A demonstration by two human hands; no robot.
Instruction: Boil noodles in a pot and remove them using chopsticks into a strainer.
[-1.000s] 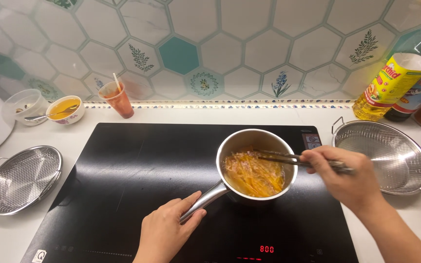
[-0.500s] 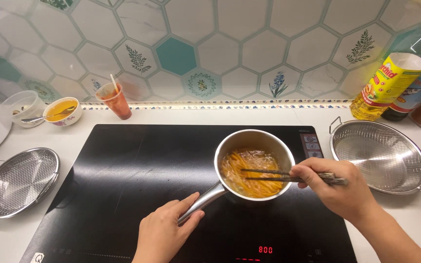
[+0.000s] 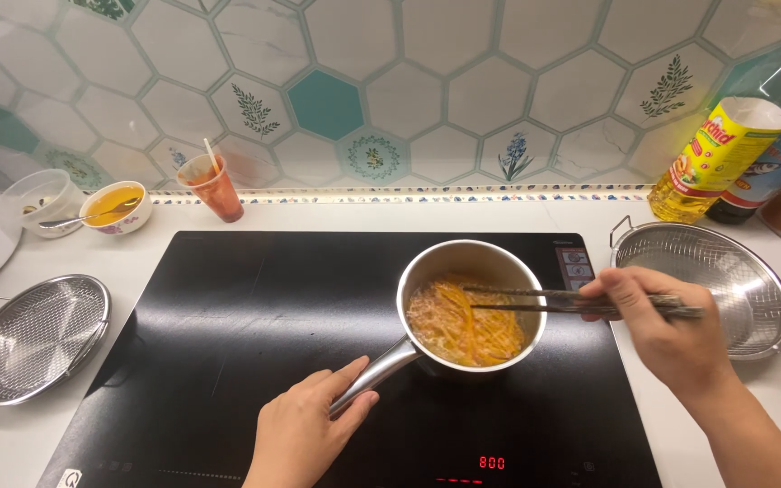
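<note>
Hexagon-tiled wall backs a white desk bearing a black glass induction hob. Right hand, grip closed on dark chopsticks, dips their tips into orange noodles inside a small steel saucepan. Left hand clasps the saucepan's handle. Steel mesh colanders flank the hob.

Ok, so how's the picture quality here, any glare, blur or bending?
Head view: sharp and evenly lit; soft glare on the black cooktop and inside the steel colander; the counter edge bows from wide-angle distortion; the right hand with chopsticks is slightly motion-blurred; the left hand is crisp.
</note>
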